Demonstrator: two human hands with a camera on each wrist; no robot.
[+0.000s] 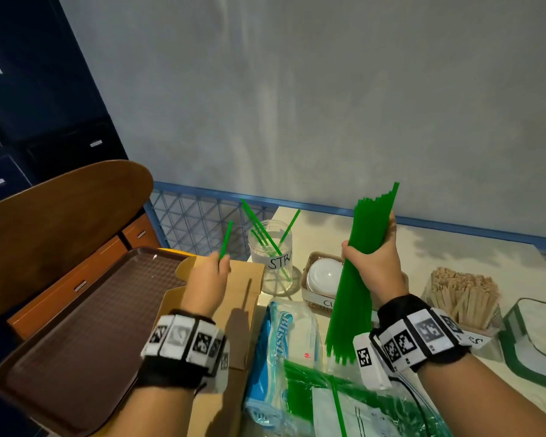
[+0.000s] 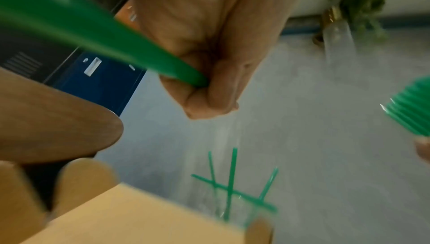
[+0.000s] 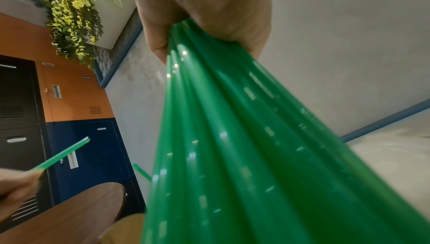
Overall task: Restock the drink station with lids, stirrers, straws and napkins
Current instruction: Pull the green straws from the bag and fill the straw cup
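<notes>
My right hand [image 1: 372, 263] grips a thick bundle of green straws [image 1: 356, 279] upright above the table; the same bundle of green straws [image 3: 232, 147] fills the right wrist view. My left hand [image 1: 210, 279] pinches a single green straw [image 1: 226, 239], and in the left wrist view that single green straw [image 2: 93, 33] runs out of my fist [image 2: 209, 64]. Between the hands stands a clear jar [image 1: 273, 257] labelled for straws, with several green straws [image 1: 262, 231] leaning inside. The left hand is to the jar's left, over an open cardboard box [image 1: 234, 298].
A basket of white lids [image 1: 320, 275] sits beside the jar. Wooden stirrers [image 1: 460, 298] fill a holder at right, next to a napkin dispenser [image 1: 536, 339]. A napkin pack [image 1: 284, 348] and a plastic bag of straws [image 1: 360, 402] lie near me. A brown tray [image 1: 85, 335] is at left.
</notes>
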